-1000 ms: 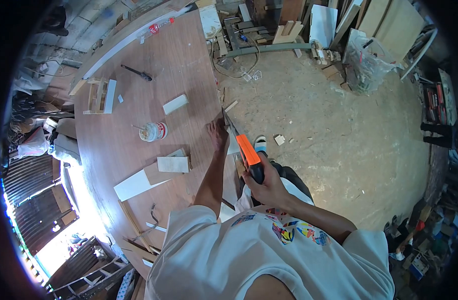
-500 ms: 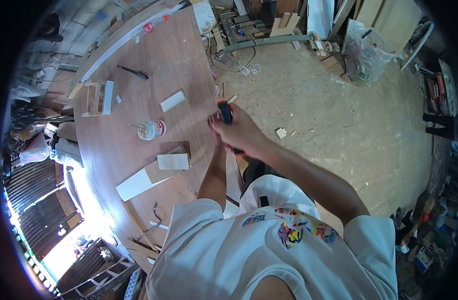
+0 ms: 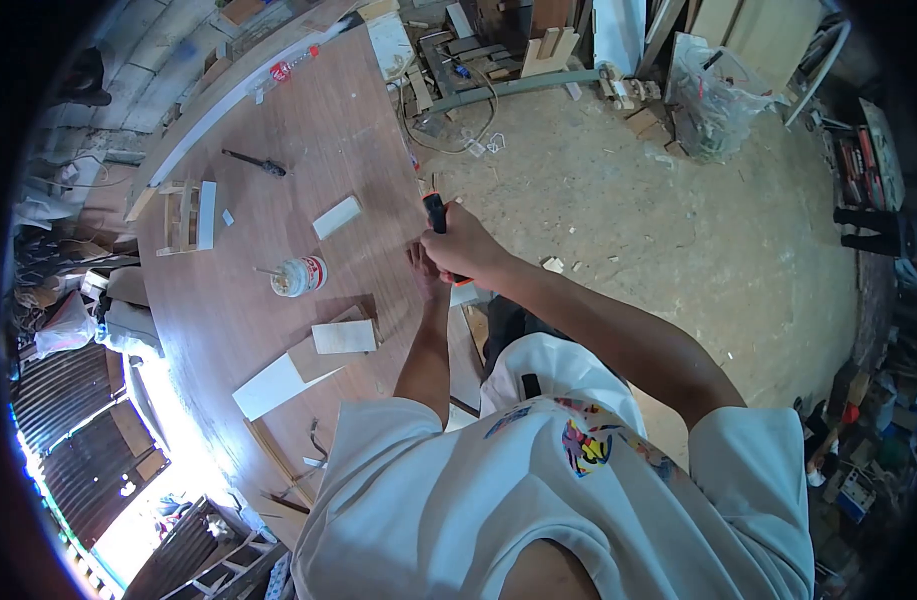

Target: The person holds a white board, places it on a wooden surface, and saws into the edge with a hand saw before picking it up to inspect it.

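Right hand [image 3: 461, 248], centre of frame: fingers wrapped fully closed around the black-and-orange handle of a handsaw [image 3: 435, 212]. Only the handle top shows above the fist; the blade is hidden behind hand and arm. The saw sits at the right edge of the worktop [image 3: 278, 150], just above frame centre.

Left hand [image 3: 421, 262]: directly left of the right hand, touching or nearly touching it, pressed down at the worktop edge. Mostly covered by the right hand (cannot tell how far its fingers are open or whether they hold anything). Below the two hands a pale wooden piece [image 3: 474, 325] hangs off the worktop edge, partly hidden by the arm.

On the worktop, left of the hands:
- glue jar [image 3: 298, 275] with a stick in it, left of centre, well apart from the hands
- small pale wood block [image 3: 336, 216], above the jar
- pale board [image 3: 345, 337] lying on a brown board, below the jar
- white panel [image 3: 270, 386], lower left of that board
- small wooden frame [image 3: 181, 216], far left
- dark tool [image 3: 255, 163], upper left
- bottle with a red label [image 3: 286, 69], at the top edge

The floor [image 3: 658, 220] fills the right half of the frame, dusty, with wood chips; a plastic bag [image 3: 713, 95] sits upper right among stacked boards.
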Tool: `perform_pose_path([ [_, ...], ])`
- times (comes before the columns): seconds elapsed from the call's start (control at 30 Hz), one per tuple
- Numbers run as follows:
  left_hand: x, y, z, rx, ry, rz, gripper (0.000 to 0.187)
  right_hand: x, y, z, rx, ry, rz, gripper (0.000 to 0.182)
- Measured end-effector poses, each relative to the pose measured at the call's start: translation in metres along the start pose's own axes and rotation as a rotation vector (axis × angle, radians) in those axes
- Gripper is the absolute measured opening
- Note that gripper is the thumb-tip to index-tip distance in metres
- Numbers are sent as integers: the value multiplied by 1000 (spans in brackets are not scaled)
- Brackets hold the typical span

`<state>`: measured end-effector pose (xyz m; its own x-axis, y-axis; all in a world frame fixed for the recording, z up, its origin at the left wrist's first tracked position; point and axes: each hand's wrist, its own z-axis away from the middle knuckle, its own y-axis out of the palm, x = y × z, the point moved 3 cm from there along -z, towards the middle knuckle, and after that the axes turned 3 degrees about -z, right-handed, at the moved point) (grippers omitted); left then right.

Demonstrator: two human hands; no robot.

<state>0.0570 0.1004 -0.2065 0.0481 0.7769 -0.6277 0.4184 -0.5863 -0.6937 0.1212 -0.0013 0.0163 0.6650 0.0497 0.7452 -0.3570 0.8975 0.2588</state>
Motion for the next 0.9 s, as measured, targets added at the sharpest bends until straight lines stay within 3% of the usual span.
perform_pose_path([
  [0.07,18,11,9,-2,-47,-40,41,3,5,3,-113,-16,167,8],
  [0.17,22,10,27,27,-40,-44,41,22,14,12,-4,5,90,8],
  [0.43,29,10,39,71,24,-28,40,48,11,54,-54,72,106,5],
  [0.5,30,16,37,62,27,-24,40,43,9,41,-27,91,88,5],
  [0.6,32,14,30,58,48,-33,40,-16,3,-12,-22,-81,190,6],
  [0.67,31,16,18,44,69,-36,39,-77,-8,-64,-248,-39,231,26],
  [0.7,14,8,14,-35,33,80,36,-87,-9,-87,-241,-53,236,26],
  [0.77,13,7,11,-62,28,20,35,-104,-9,-112,-276,-36,406,25],
  [0.87,8,5,8,-76,37,-50,33,-65,-9,-92,-128,103,205,22],
  [0.9,10,8,13,-119,22,-44,33,-39,-4,-74,-80,139,111,13],
])
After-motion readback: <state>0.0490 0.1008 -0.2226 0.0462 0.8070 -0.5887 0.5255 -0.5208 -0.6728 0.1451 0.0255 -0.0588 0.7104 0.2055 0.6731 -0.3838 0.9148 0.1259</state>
